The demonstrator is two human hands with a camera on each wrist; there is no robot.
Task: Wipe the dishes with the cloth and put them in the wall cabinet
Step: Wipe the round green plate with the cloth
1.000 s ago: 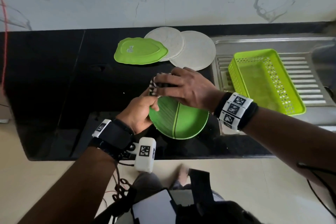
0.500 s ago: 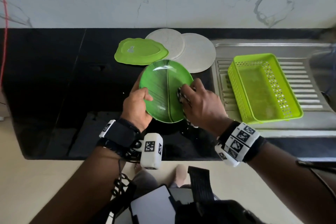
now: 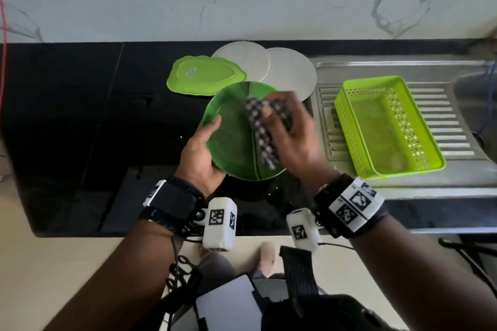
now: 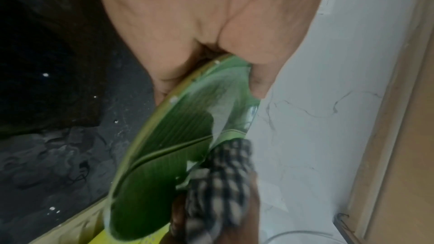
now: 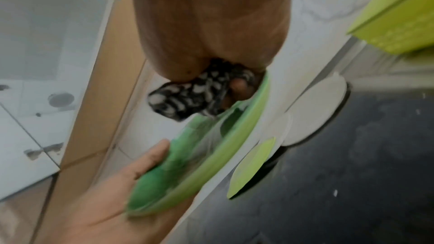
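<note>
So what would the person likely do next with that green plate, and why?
Probably keep rubbing: the right hand presses the checked cloth on the leaf-patterned plate, which the left hand holds tilted above the counter; only its right half is covered so far.

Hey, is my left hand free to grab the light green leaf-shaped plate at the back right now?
Probably not yet: the left hand grips the round green plate while the right hand rubs the checked cloth over it. The leaf-shaped plate itself lies uncovered just behind.

Checked cloth (image 4: pixel 218 198) against green plate (image 4: pixel 164 157)
</note>
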